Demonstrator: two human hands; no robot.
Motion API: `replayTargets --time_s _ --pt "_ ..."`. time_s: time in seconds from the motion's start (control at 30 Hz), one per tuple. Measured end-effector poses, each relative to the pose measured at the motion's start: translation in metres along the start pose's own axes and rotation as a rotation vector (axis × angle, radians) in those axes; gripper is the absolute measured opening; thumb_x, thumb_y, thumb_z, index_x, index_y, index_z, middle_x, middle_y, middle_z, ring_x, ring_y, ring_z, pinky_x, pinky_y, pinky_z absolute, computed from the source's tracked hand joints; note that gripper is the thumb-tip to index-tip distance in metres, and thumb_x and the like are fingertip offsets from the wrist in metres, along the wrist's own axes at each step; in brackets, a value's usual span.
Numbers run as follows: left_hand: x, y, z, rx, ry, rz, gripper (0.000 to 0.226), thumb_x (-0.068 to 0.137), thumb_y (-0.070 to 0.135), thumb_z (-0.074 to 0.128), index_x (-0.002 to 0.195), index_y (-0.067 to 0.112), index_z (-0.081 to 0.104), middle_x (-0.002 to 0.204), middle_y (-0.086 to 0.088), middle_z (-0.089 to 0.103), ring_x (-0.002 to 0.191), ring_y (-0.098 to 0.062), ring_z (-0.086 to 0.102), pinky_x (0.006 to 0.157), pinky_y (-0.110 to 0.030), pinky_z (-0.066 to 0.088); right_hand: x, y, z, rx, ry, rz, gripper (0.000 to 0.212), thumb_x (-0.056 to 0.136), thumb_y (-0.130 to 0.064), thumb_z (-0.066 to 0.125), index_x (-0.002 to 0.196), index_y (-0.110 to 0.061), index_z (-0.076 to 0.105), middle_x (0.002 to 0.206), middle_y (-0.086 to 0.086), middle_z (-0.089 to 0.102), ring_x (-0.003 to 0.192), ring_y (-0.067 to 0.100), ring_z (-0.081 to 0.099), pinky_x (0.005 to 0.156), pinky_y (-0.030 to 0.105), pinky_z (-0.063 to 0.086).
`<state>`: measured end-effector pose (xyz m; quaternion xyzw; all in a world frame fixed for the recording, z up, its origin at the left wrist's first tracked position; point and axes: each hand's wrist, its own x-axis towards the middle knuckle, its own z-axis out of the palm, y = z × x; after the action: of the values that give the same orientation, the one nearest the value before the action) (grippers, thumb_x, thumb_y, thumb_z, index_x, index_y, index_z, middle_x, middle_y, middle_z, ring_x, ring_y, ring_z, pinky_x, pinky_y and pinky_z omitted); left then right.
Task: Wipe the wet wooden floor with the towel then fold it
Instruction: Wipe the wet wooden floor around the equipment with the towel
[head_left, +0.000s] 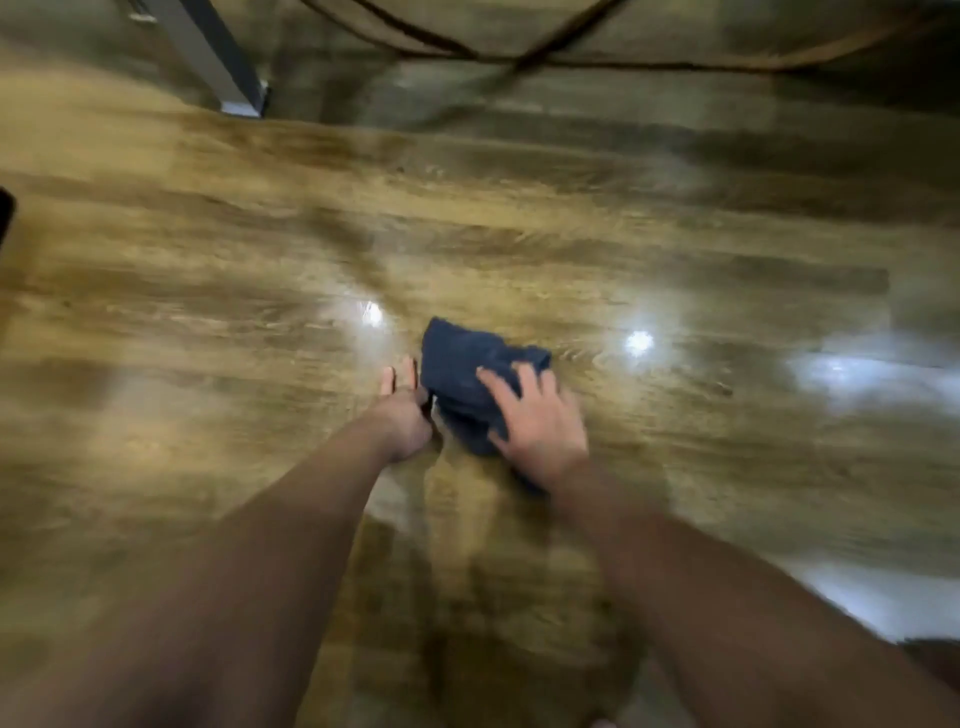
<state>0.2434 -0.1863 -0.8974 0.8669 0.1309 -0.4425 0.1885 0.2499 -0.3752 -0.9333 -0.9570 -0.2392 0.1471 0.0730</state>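
Pressing my right hand (537, 423), fingers spread flat, on the bunched dark blue towel (470, 374) lying on the glossy wooden floor (519, 249), my left hand (402, 410) rests straight-fingered just beside it.

My single head camera looks forward and down, close above the right hand (540, 421), floor (208, 291) stretching beyond it.

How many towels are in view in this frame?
1. The dark blue towel lies bunched on the wooden floor at centre, the right hand pressing on it, the left hand at its left edge. None hidden, apparently.
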Motion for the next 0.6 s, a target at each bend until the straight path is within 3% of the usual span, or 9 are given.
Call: replayTargets --time_s 0.1,0.23,0.3,0.37,0.43,0.5,0.57,0.6 --pt "0.004 -0.005 -0.001 -0.016 -0.028 -0.019 0.086 0.093 0.009 0.048 0.157 0.019 -0.008 0.160 0.007 -0.030 0.148 -0.024 -0.025 0.121 -0.042 0.003 0.007 0.063 -0.019 -0.024 0.081 0.220 0.072 0.085 -0.043 0.064 0.149 -0.034 0.033 0.136 0.014 0.042 0.118 0.039 0.047 0.094 0.050 0.042" --pt "0.013 -0.004 0.004 0.025 -0.014 -0.011 0.090 0.093 0.009 0.049 0.156 0.018 -0.015 0.158 0.005 -0.033 0.147 -0.026 -0.027 0.123 -0.050 0.006 -0.003 0.127 -0.032 0.162 0.289 0.909 0.069 0.090 -0.036 0.062 0.149 -0.021 0.029 0.144 0.023 0.034 0.128 0.047 0.039 0.103 0.056 0.038" --pt "0.016 -0.007 0.001 0.062 -0.035 0.021 0.084 0.097 0.011 0.045 0.156 0.016 -0.014 0.159 0.002 -0.032 0.148 -0.028 -0.025 0.122 -0.051 0.005 -0.003 0.129 -0.029 0.230 0.331 1.133 0.067 0.093 -0.035 0.060 0.150 -0.021 0.028 0.151 0.022 0.027 0.133 0.046 0.034 0.106 0.056 0.034" --pt "0.020 -0.016 -0.007 -0.019 -0.032 0.050 0.073 0.100 0.011 0.038 0.158 0.015 -0.006 0.162 0.000 -0.025 0.150 -0.028 -0.018 0.122 -0.050 0.003 0.002 0.114 -0.023 0.218 0.366 1.175 0.066 0.093 -0.037 0.059 0.150 -0.024 0.028 0.155 0.020 0.025 0.133 0.045 0.032 0.106 0.054 0.033" --pt "0.021 -0.032 -0.018 -0.253 0.006 0.116 0.059 0.100 0.008 0.036 0.156 0.013 0.022 0.166 -0.005 0.005 0.151 -0.029 0.012 0.121 -0.038 0.015 0.006 0.084 -0.016 0.183 0.393 1.162 0.066 0.092 -0.040 0.060 0.149 -0.026 0.030 0.153 0.019 0.027 0.132 0.045 0.034 0.106 0.054 0.033" --pt "0.015 -0.058 -0.026 -0.512 0.163 0.214 0.040 0.099 0.004 0.043 0.134 0.013 0.059 0.142 -0.005 0.054 0.121 -0.020 0.057 0.101 -0.018 0.036 0.008 0.041 -0.001 0.132 0.402 1.106 0.068 0.089 -0.041 0.062 0.149 -0.029 0.031 0.150 0.018 0.032 0.128 0.044 0.037 0.105 0.054 0.032" --pt "0.010 -0.094 -0.033 -0.531 0.455 0.251 0.033 0.098 0.005 0.045 0.116 0.018 0.069 0.108 -0.001 0.068 0.092 -0.017 0.065 0.088 -0.023 0.047 0.011 -0.017 0.014 0.085 0.432 0.982 0.073 0.084 -0.043 0.067 0.148 -0.032 0.035 0.143 0.017 0.038 0.121 0.042 0.042 0.101 0.053 0.035" --pt "0.009 -0.115 -0.032 -0.476 0.591 0.263 0.031 0.096 0.006 0.046 0.114 0.017 0.068 0.104 -0.004 0.069 0.093 -0.022 0.065 0.093 -0.031 0.051 0.012 -0.051 0.023 0.067 0.435 0.894 0.076 0.081 -0.044 0.070 0.148 -0.034 0.036 0.140 0.016 0.041 0.117 0.040 0.045 0.097 0.051 0.037"
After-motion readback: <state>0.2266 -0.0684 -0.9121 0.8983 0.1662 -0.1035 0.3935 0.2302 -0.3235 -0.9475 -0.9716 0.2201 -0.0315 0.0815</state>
